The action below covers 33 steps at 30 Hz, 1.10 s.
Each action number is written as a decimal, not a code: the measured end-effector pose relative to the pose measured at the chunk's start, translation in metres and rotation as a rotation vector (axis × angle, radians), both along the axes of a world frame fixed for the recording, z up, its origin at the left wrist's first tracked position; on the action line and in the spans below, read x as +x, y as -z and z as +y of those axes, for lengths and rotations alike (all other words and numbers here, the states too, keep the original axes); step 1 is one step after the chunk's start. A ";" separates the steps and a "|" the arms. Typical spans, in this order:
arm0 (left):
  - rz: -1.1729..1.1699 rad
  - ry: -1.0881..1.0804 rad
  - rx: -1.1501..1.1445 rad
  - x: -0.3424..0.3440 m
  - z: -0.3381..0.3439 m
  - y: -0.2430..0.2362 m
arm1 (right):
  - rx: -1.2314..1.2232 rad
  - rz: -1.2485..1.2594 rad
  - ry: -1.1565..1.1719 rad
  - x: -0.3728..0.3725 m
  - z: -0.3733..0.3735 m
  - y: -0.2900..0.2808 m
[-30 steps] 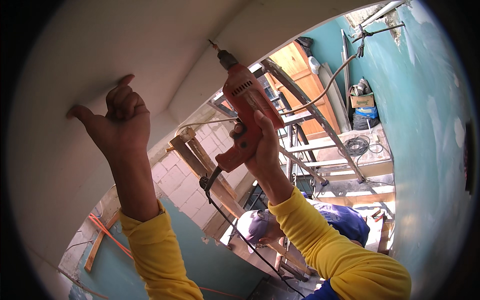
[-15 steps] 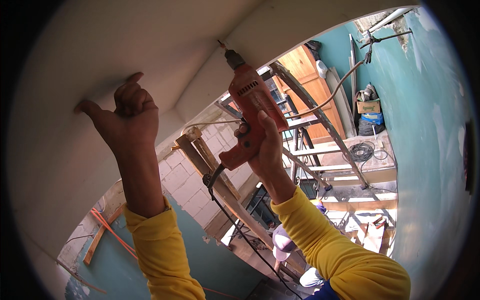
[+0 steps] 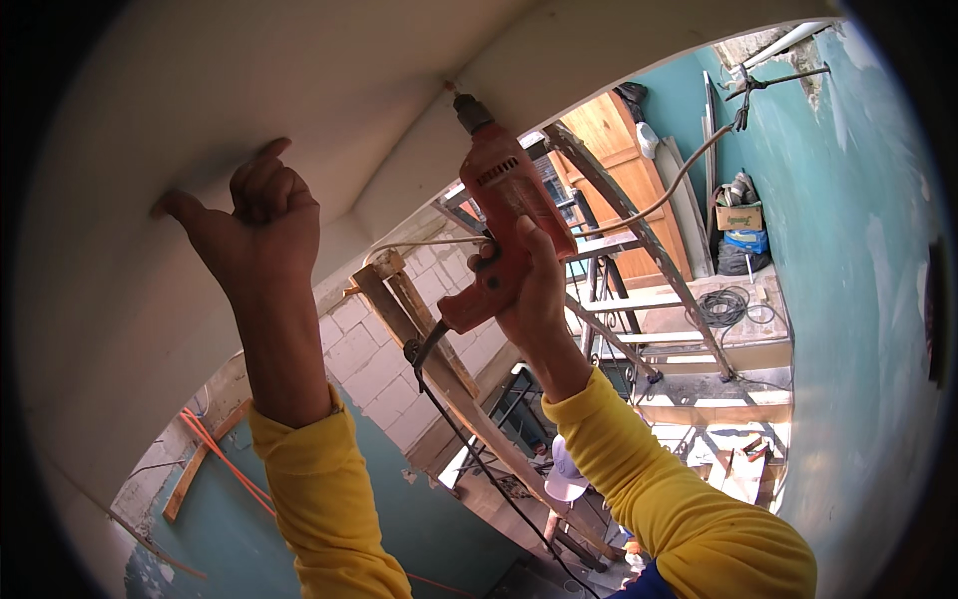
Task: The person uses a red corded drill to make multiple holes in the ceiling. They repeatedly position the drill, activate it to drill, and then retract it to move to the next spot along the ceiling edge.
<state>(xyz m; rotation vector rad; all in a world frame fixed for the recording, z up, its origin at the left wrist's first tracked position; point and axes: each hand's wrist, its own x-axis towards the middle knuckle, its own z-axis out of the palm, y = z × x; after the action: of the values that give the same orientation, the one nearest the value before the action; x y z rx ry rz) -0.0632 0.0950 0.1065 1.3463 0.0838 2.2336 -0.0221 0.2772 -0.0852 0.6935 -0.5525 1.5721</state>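
My left hand (image 3: 263, 236) presses fingertips against the white ceiling board (image 3: 120, 299), thumb and one finger stretched apart, the other fingers curled with nothing held. My right hand (image 3: 534, 275), to its right, grips a red corded drill (image 3: 499, 180) pointed upward. The drill's bit (image 3: 450, 88) meets the white surface near the crease between the flat board and the narrow upright band (image 3: 564, 55); whether it has entered cannot be told. A black cord (image 3: 439, 419) hangs from the handle.
Below are a ladder (image 3: 679, 299), wooden posts (image 3: 419, 369), a wooden door (image 3: 634, 175), stacked bags and a box (image 3: 738, 225), coiled cable (image 3: 726, 307) and a teal wall (image 3: 848, 260). A co-worker's cap (image 3: 565, 469) shows beneath my right arm.
The view has shifted a little, so hands and drill appear farther right. Less of the bit shows below the surface. The co-worker has moved lower and is now mostly hidden behind my right arm.
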 end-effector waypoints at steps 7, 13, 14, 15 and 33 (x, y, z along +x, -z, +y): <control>0.059 0.027 0.006 -0.006 -0.002 0.000 | -0.030 0.004 0.004 0.001 -0.004 -0.002; 0.088 -0.016 0.009 -0.009 0.000 0.001 | -0.021 0.034 -0.028 0.006 -0.006 -0.002; 0.072 -0.028 0.007 -0.005 0.000 0.001 | -0.017 0.039 -0.012 0.008 -0.006 -0.002; 0.056 -0.039 0.005 -0.002 0.001 0.001 | -0.020 0.023 0.010 0.008 -0.005 -0.001; 0.025 0.012 -0.013 0.000 -0.001 0.001 | -0.047 0.002 0.094 0.013 -0.011 -0.004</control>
<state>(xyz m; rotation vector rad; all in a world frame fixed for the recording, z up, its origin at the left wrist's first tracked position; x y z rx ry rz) -0.0632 0.0936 0.1058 1.3640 0.0980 2.2031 -0.0089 0.2660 -0.0811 0.6249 -0.5372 1.4924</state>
